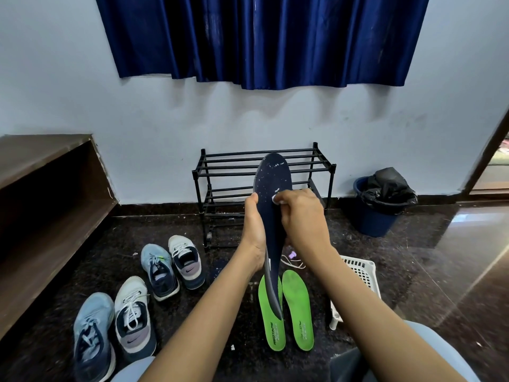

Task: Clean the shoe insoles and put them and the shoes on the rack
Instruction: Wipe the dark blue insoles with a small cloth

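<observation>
Head view puts your two hands in front of one black rack (234, 172), which has two tiers of bars and stands against the wall. Count three insoles in total. One navy insole (272, 183) is held upright between your hands, toe end up and crossing the rack in the frame, its surface speckled with white flecks. Your left hand (254, 227) grips its left edge, with the thumb over the front face and the palm wrapped behind. Your right hand (301, 216) has its fingers curled and pinches one small white scrap (275, 199) against the face of the navy insole at mid-length. Two green insoles lie flat on the dark floor below your forearms, side by side and printed side up: the left green insole (271, 329), partly covered in the frame by the heel of the navy insole, and the right green insole (298, 310) just beside it. Count four shoes, all on the floor to the left of the rack and apart from it: a near blue shoe (92, 337), a near white shoe (133, 315), a far blue shoe (159, 271) and a far white shoe (187, 261), set as two rows of two. One white basket (360, 271) lies to the right of the green insoles, partly behind your right forearm. One blue bin (377, 216) with a black liner stands by the wall to the right of the rack. One blue curtain (261, 37) hangs above, and one wooden bench (41, 188) runs along the left.
</observation>
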The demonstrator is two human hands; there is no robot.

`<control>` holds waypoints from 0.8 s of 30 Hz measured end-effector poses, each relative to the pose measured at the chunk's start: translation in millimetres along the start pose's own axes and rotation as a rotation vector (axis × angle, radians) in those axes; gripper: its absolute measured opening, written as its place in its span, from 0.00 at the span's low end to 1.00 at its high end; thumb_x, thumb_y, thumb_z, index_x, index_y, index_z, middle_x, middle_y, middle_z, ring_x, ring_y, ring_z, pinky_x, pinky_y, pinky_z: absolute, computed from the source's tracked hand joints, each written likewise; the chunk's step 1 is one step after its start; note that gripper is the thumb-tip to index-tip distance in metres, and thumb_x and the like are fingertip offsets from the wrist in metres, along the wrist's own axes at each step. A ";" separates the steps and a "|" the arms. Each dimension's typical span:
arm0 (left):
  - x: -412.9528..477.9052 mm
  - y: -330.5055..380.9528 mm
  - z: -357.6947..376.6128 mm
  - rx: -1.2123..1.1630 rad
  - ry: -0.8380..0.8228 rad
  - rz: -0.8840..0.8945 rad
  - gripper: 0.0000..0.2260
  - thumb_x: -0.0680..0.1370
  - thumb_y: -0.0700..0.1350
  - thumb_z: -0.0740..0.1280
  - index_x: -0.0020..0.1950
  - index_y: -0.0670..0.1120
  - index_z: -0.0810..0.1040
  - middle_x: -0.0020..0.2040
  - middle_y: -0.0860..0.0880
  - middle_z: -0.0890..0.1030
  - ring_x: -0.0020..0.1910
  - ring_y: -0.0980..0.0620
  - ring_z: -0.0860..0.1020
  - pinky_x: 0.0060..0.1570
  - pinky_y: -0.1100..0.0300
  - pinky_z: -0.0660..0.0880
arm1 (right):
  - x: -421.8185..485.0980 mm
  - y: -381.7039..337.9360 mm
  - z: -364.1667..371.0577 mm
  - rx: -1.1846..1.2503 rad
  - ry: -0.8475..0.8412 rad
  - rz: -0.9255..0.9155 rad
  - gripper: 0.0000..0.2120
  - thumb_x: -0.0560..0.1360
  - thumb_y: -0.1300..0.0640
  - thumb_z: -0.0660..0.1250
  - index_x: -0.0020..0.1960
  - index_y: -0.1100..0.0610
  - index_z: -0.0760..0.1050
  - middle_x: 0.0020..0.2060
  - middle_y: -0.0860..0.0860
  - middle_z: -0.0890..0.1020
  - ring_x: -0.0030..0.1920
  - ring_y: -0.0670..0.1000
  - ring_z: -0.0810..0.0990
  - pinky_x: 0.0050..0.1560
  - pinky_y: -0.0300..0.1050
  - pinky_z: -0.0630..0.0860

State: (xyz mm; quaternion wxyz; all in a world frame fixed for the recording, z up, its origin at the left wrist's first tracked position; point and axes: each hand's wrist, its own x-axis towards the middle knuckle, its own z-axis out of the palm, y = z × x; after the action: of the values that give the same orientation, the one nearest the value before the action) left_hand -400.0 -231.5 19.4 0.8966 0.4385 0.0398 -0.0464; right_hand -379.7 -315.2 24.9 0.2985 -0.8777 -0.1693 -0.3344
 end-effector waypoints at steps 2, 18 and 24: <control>1.4 2.0 -3.3 -0.002 0.016 0.034 0.23 0.82 0.55 0.48 0.48 0.46 0.80 0.39 0.49 0.84 0.39 0.52 0.81 0.40 0.60 0.76 | -6.9 -4.6 1.6 -0.008 -0.019 -0.047 0.11 0.67 0.72 0.65 0.43 0.60 0.82 0.36 0.55 0.84 0.40 0.59 0.77 0.40 0.46 0.74; -2.8 5.4 -7.8 -0.025 0.009 0.020 0.22 0.81 0.56 0.50 0.46 0.46 0.79 0.38 0.49 0.83 0.40 0.51 0.80 0.40 0.58 0.74 | -6.3 -6.7 4.8 0.021 -0.015 -0.072 0.12 0.66 0.72 0.65 0.42 0.60 0.82 0.35 0.54 0.83 0.39 0.58 0.77 0.39 0.46 0.75; -1.2 7.9 -14.4 -0.012 0.063 0.078 0.21 0.82 0.54 0.50 0.45 0.46 0.79 0.38 0.49 0.83 0.40 0.51 0.80 0.42 0.59 0.75 | -17.4 -18.1 9.2 0.067 -0.098 -0.128 0.12 0.67 0.69 0.62 0.42 0.60 0.82 0.35 0.53 0.84 0.40 0.58 0.78 0.42 0.45 0.76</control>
State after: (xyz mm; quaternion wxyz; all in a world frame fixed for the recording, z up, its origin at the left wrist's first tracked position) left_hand -400.7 -215.3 16.9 0.8987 0.4356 0.0510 0.0028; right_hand -396.7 -297.3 14.8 0.2973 -0.8699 -0.2507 -0.3035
